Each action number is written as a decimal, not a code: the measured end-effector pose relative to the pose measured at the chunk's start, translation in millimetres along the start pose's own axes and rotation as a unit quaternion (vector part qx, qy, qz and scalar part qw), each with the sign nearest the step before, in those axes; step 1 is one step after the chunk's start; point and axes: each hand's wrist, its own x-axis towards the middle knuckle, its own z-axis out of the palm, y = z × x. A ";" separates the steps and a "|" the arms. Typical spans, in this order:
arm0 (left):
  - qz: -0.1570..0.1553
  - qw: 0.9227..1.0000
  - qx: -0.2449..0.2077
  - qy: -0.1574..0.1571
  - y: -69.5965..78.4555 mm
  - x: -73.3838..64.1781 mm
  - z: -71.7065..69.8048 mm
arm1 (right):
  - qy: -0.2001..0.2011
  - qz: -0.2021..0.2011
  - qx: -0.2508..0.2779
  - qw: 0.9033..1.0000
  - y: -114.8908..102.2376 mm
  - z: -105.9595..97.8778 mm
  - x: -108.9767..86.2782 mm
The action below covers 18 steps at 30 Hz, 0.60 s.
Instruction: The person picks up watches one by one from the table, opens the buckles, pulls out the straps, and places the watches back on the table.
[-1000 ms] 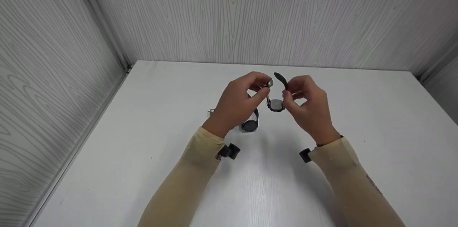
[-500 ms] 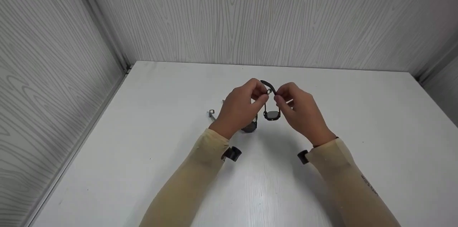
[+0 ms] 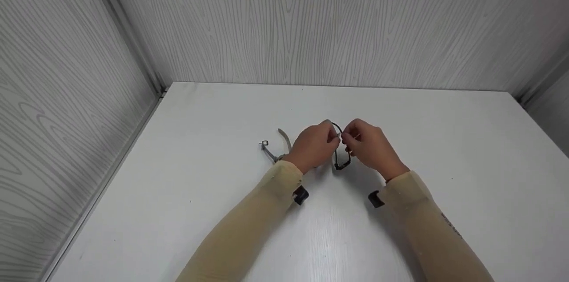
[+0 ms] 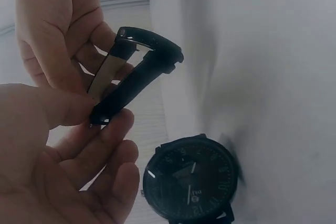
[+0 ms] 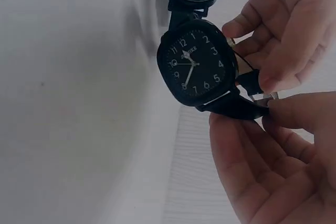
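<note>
A black wristwatch (image 5: pixel 197 66) with a rounded-square dial and white numerals hangs between both hands, just above the table. My left hand (image 3: pixel 313 146) pinches one strap end near the metal buckle (image 5: pixel 269 98). Fingers of my right hand (image 3: pixel 371 144) pinch the other strap half, so the band forms a loop with its ends together at the buckle. In the left wrist view the watch case (image 4: pixel 149 40) shows edge-on. Fingertips partly cover where strap and buckle meet.
A second black watch, with a round dial (image 4: pixel 191 179), lies on the white table (image 3: pixel 222 117) beside my left hand, which hides it in the head view. A watch with a grey strap (image 3: pixel 270 153) lies left of that hand. Wood-grain panels (image 3: pixel 289 24) border the table.
My hands have come together and moved down toward the table with the watch. Its strap ends, apart a second ago, now meet at the buckle. More of the grey strap shows.
</note>
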 end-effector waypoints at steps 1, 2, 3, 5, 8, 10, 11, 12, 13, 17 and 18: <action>-0.006 1.000 0.005 -0.003 -1.0 2.4 0.6 | -0.007 0.010 0.006 1.000 1.8 0.4 2.0; -0.013 1.000 0.011 -0.006 -1.9 4.6 1.2 | -0.013 0.021 0.014 1.000 3.5 1.1 4.0; -0.018 1.000 0.016 -0.009 -2.5 6.3 1.6 | -0.020 0.032 0.022 0.999 5.4 2.1 6.2; -0.025 0.999 0.028 -0.015 -3.8 8.7 2.4 | -0.033 0.056 0.039 0.997 10.0 4.8 11.1; -0.020 0.999 0.043 -0.025 -4.2 11.2 3.3 | -0.046 0.091 0.052 0.993 16.7 8.1 18.6; -0.010 0.999 0.045 -0.029 -4.1 12.7 3.9 | -0.050 0.107 0.048 0.992 20.8 8.4 22.6; -0.006 0.999 0.045 -0.029 -4.2 13.5 4.2 | -0.051 0.112 0.043 0.991 22.6 7.9 23.8; -0.002 0.999 0.043 -0.028 -4.7 14.5 4.6 | -0.050 0.117 0.034 0.991 24.3 7.2 25.0; 0.001 0.999 0.042 -0.025 -5.8 15.4 4.9 | -0.050 0.120 0.025 0.991 25.7 6.4 25.7; 0.020 0.999 0.043 -0.016 -9.6 16.8 2.2 | -0.052 0.126 -0.016 0.991 28.9 2.0 25.6; 0.025 0.999 0.043 -0.014 -10.0 16.1 -0.6 | -0.051 0.123 -0.021 0.991 29.3 0.4 24.5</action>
